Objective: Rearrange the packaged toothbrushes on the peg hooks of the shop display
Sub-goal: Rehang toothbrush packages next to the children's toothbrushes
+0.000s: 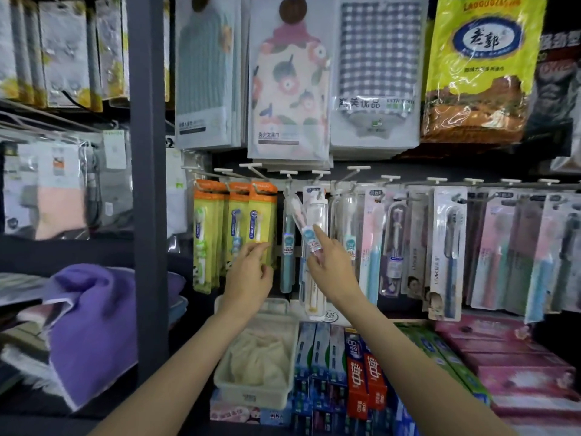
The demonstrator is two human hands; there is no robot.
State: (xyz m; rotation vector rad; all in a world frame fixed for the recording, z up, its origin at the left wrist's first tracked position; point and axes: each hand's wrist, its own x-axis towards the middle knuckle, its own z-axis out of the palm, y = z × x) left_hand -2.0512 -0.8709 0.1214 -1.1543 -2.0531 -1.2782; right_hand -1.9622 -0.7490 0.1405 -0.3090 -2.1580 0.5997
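Note:
Packaged toothbrushes hang in a row on white peg hooks point(319, 174) across the display. My right hand point(330, 262) holds a slim clear pack with a pink toothbrush point(303, 221), tilted, its top up by a hook. My left hand point(250, 272) has its fingers curled at the lower end of the yellow-and-orange toothbrush packs point(259, 215) hanging at the left. A teal toothbrush pack point(287, 247) hangs between my hands. A white toothbrush pack point(314, 215) hangs behind the tilted one.
Bagged towels point(289, 80) hang above the hooks. Below sit a white plastic basket point(251, 394) of cloths and stacked toothpaste boxes point(364, 379). A dark shelf post point(147, 152) stands at the left, with a purple towel point(91, 325) beside it. More toothbrush packs point(448, 247) fill the right.

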